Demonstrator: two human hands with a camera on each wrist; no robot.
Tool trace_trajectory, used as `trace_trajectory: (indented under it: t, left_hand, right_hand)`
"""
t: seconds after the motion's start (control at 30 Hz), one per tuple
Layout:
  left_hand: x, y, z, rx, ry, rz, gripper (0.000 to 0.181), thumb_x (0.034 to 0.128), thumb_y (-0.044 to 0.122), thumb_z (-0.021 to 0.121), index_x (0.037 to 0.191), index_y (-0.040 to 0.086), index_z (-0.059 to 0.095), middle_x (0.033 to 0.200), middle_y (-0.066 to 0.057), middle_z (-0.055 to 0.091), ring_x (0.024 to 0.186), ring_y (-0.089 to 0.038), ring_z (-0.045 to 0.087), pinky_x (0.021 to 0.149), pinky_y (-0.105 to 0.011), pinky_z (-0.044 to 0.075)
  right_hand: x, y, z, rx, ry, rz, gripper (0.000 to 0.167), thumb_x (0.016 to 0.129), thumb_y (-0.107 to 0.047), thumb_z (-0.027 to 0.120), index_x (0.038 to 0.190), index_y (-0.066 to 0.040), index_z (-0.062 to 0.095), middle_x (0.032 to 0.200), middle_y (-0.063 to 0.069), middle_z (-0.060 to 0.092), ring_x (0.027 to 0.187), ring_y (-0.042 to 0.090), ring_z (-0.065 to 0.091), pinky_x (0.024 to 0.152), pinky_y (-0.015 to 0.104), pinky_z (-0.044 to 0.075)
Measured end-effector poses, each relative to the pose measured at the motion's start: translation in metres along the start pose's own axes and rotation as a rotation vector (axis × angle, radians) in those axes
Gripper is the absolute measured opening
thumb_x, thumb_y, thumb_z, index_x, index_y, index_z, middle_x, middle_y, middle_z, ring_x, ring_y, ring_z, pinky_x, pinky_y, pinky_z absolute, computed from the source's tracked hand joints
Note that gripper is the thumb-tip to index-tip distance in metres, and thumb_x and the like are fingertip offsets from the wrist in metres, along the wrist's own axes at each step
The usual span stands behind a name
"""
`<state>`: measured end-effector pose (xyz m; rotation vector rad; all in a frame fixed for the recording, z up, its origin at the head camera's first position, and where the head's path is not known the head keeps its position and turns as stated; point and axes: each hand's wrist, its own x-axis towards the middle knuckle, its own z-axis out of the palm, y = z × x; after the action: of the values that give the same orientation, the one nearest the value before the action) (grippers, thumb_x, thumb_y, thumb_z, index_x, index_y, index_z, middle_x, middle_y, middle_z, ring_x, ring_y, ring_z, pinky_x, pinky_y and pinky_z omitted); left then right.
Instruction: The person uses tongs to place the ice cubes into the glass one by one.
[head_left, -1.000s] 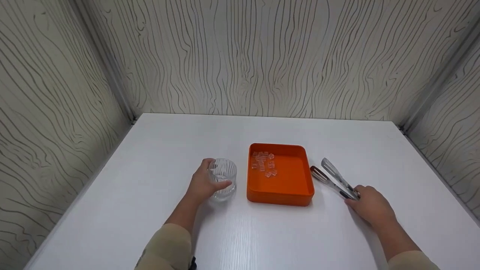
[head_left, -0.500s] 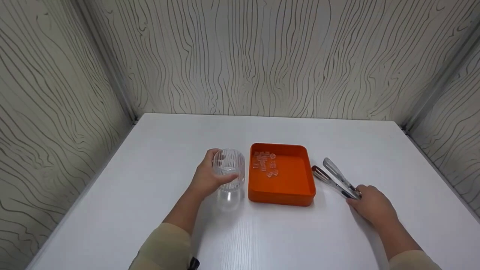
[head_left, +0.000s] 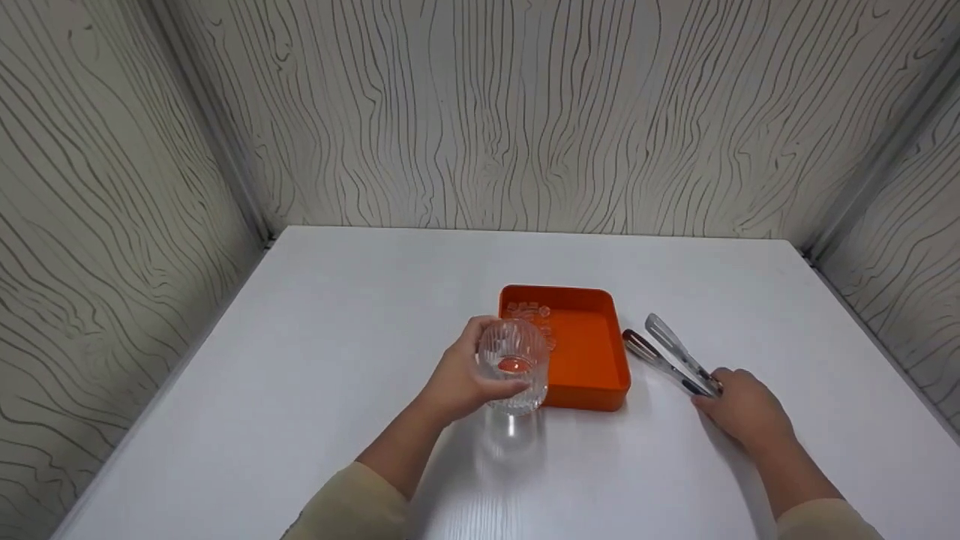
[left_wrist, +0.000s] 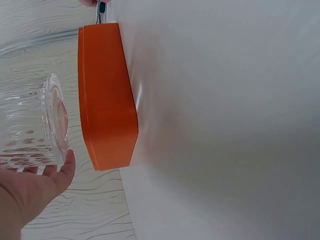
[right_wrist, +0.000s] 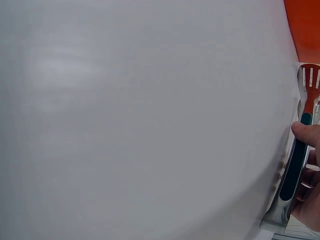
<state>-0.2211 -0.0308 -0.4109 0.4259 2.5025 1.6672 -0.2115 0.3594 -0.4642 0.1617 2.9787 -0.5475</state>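
My left hand (head_left: 463, 381) grips a clear ribbed glass (head_left: 516, 360) and holds it above the table, over the front left corner of the orange tray (head_left: 589, 360). In the left wrist view the glass (left_wrist: 30, 122) hangs off the table beside the tray's wall (left_wrist: 107, 100), fingers (left_wrist: 62, 175) round it. Small clear cubes (head_left: 544, 311) lie in the tray's left part, some hidden behind the glass. Right of the tray, my right hand (head_left: 746, 411) holds metal tongs (head_left: 679, 358) whose arms are spread; the right wrist view shows their dark grip (right_wrist: 295, 172) under the thumb.
The white table (head_left: 360, 300) extends on both sides of the tray. Wood-grain patterned panels (head_left: 480, 112) stand behind it and at its left and right sides.
My left hand has lifted the glass and carried it right, from beside the tray to over its front left corner. The right hand and tongs have hardly moved.
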Motion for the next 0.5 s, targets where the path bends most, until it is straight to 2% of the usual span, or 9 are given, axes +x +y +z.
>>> trace_trajectory:
  t: [0.27,0.37,0.5]
  left_hand:
    - [-0.007,0.002,0.026,0.009,-0.093,0.010,0.079,0.0591,0.036,0.085,0.122,0.036,0.038,0.118,0.011,0.052,0.109,-0.016,0.051,0.086,-0.039,0.050]
    - [-0.008,0.001,0.031,0.007,-0.111,0.006,0.078,0.0594,0.035,0.085,0.121,0.038,0.038,0.117,0.012,0.052,0.109,-0.015,0.051,0.086,-0.038,0.050]
    - [-0.009,0.001,0.034,0.020,-0.133,0.053,0.077,0.0605,0.033,0.085,0.122,0.037,0.038,0.116,0.012,0.052,0.108,-0.013,0.051,0.088,-0.034,0.048]
  right_hand:
    - [0.001,0.000,0.000,-0.009,0.013,-0.003,0.044,0.082,-0.035,0.066,0.101,0.003,0.055,0.081,0.012,0.053,0.071,0.023,0.051,0.055,0.036,0.044]
    - [0.001,0.000,0.000,-0.007,0.014,-0.004,0.045,0.082,-0.035,0.066,0.101,0.004,0.055,0.082,0.012,0.054,0.072,0.023,0.051,0.056,0.037,0.044]
    - [0.001,0.001,0.001,0.003,0.009,-0.005,0.048,0.082,-0.036,0.065,0.104,0.006,0.054,0.083,0.013,0.054,0.073,0.023,0.053,0.055,0.036,0.045]
